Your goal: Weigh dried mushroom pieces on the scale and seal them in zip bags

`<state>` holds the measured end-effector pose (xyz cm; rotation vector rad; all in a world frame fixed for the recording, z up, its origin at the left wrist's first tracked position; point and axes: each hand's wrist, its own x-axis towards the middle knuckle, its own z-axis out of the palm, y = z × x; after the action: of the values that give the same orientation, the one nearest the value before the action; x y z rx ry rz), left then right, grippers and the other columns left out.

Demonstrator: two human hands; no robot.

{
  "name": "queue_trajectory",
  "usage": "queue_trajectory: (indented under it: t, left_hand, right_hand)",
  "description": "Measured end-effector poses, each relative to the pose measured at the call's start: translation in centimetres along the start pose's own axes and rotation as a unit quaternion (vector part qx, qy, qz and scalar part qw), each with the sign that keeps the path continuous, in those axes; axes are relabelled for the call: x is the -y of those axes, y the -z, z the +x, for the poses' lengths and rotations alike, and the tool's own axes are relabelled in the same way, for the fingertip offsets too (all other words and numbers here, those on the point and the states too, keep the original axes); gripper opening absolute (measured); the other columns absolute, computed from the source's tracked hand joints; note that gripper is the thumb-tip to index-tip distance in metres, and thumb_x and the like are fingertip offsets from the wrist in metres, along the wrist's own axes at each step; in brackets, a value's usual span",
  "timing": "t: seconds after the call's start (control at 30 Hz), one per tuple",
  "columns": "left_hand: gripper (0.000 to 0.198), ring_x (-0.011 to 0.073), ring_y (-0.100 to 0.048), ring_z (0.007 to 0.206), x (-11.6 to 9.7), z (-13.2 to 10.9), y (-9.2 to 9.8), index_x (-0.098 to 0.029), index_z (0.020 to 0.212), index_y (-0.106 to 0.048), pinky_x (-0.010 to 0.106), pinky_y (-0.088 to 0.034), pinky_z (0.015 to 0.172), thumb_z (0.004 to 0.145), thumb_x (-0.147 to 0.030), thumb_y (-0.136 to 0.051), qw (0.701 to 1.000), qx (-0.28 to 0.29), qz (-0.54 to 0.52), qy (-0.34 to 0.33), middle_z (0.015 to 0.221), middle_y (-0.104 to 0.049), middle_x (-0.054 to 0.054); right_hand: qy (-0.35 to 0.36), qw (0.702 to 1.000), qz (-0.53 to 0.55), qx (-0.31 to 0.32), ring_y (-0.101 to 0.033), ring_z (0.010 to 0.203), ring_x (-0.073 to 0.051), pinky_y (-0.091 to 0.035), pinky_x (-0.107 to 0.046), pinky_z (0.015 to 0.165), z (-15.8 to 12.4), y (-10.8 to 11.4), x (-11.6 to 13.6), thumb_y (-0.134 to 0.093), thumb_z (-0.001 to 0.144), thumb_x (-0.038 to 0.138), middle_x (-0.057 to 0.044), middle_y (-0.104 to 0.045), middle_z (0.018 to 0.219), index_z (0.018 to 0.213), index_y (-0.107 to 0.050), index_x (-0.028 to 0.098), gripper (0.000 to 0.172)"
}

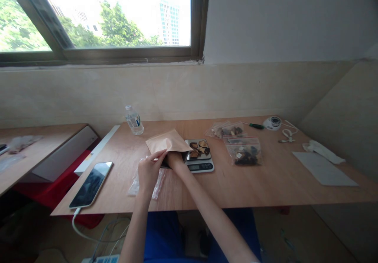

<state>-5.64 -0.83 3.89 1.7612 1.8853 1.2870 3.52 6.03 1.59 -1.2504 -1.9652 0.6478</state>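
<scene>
A brown paper bag (168,140) lies tilted over the table with its mouth toward me. My left hand (150,171) pinches the edge of that mouth between thumb and fingers. My right hand (175,161) reaches inside the bag, so its fingers are hidden. Just right of the bag stands a kitchen scale (206,166), partly covered by it. Brown dried slices, perhaps mushrooms (202,148), lie on the scale's plate. Under my left wrist is a crumpled clear plastic bag (134,185).
Zip bags of dark dried pieces (247,156) and paler ones (227,130) lie right of the scale. A water bottle (135,122) stands behind; a phone (92,184) charges at left. A green-handled tool (256,126), white camera (272,123) and white sheet (325,170) are farther right.
</scene>
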Motion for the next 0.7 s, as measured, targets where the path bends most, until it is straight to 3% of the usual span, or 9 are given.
queue_trajectory:
  t: [0.17,0.33,0.47,0.57,0.63,0.7]
  left_hand:
    - [0.022,0.0187,-0.069,0.076,0.6,0.1,-0.3,-0.027,0.093,-0.072,0.025,-0.052,0.069,0.079,-0.037,-0.058,1.0,0.005,0.0,-0.009,0.09,-0.074,-0.001]
    - [0.023,0.0187,-0.069,0.074,0.7,0.3,-0.4,-0.027,0.092,-0.072,0.025,-0.051,0.066,0.078,-0.039,-0.059,1.0,0.002,-0.007,-0.009,0.089,-0.074,0.0]
    - [0.023,0.0192,-0.069,0.073,0.6,0.5,0.0,-0.026,0.093,-0.072,0.025,-0.051,0.065,0.078,-0.038,-0.059,1.0,0.006,-0.003,-0.001,0.088,-0.074,0.001]
    - [0.024,0.0196,-0.069,0.076,0.5,0.7,0.3,-0.026,0.093,-0.072,0.025,-0.05,0.066,0.077,-0.039,-0.059,1.0,-0.002,-0.004,0.0,0.088,-0.074,0.0]
    - [0.025,0.0196,-0.069,0.077,0.5,0.8,0.5,-0.027,0.092,-0.072,0.026,-0.05,0.068,0.077,-0.042,-0.059,1.0,-0.018,-0.006,0.004,0.089,-0.074,-0.001]
    - [0.025,0.0196,-0.069,0.077,0.6,0.9,0.7,-0.028,0.092,-0.072,0.026,-0.05,0.07,0.077,-0.043,-0.059,1.0,-0.027,-0.007,0.01,0.088,-0.074,-0.001]
  right_hand:
    - [0.003,1.0,0.024,0.016,-0.058,0.105,-0.022,-0.043,-0.029,0.09,-1.6,0.7,-1.3,-0.058,0.08,0.014,-0.005,-0.068,0.104,0.105,-0.063,0.02,0.027]
    - [0.003,0.996,0.09,0.015,-0.064,0.092,-0.022,-0.047,-0.031,0.083,-3.7,2.3,-1.0,-0.055,0.081,0.015,-0.008,-0.071,0.096,0.094,-0.069,0.019,0.02]
    - [-0.027,0.979,0.196,-0.045,-0.066,0.086,-0.021,-0.049,-0.032,0.08,-5.9,3.7,-1.0,-0.057,0.08,0.022,-0.006,-0.072,0.092,0.092,-0.07,0.018,0.018]
    - [-0.069,0.952,0.28,-0.105,-0.066,0.085,-0.021,-0.051,-0.032,0.078,-7.5,5.2,-2.7,-0.061,0.078,0.032,-0.008,-0.071,0.094,0.095,-0.068,0.016,0.025]
    - [-0.078,0.951,0.263,-0.144,-0.066,0.084,-0.02,-0.052,-0.032,0.076,-8.4,6.6,-4.6,-0.06,0.078,0.035,-0.009,-0.07,0.094,0.096,-0.067,0.015,0.028]
    - [-0.057,0.968,0.168,-0.175,-0.064,0.084,-0.02,-0.051,-0.032,0.075,-9.2,8.1,-6.8,-0.057,0.081,0.033,-0.009,-0.068,0.094,0.094,-0.066,0.015,0.024]
